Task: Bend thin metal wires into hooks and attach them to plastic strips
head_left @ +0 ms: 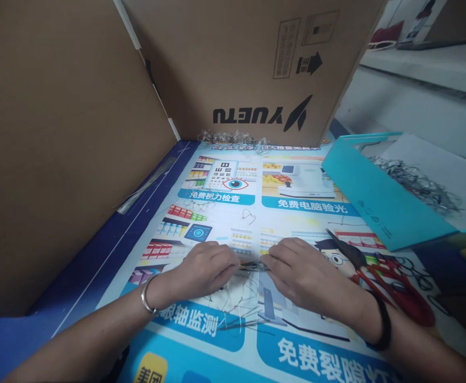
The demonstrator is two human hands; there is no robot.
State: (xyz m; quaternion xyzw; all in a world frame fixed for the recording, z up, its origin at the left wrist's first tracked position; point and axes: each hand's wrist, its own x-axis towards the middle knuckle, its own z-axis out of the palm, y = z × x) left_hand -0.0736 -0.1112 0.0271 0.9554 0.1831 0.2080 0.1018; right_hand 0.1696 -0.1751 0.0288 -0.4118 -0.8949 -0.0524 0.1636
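My left hand [209,266], with a silver bangle at the wrist, is closed in a pinch on one end of a small bundle of thin dark wires [252,266]. The other end is pinched by my right hand [297,268], which wears a black band. The bundle spans the short gap between my fingertips; the parts inside the fingers are hidden. Below it, loose wire strands [236,323] lie scattered on the printed poster [252,340]. Red-handled scissors [350,254] lie right of my right hand, partly hidden by that forearm.
Cardboard panels [77,133] stand at the left and back. Tangled clear and silvery wire pieces [233,138] lie along the back panel's foot. A turquoise box [384,197] at right holds a heap of wires [420,183]. Dark loops [406,266] lie near the scissors. Straight strands [147,186] rest at left.
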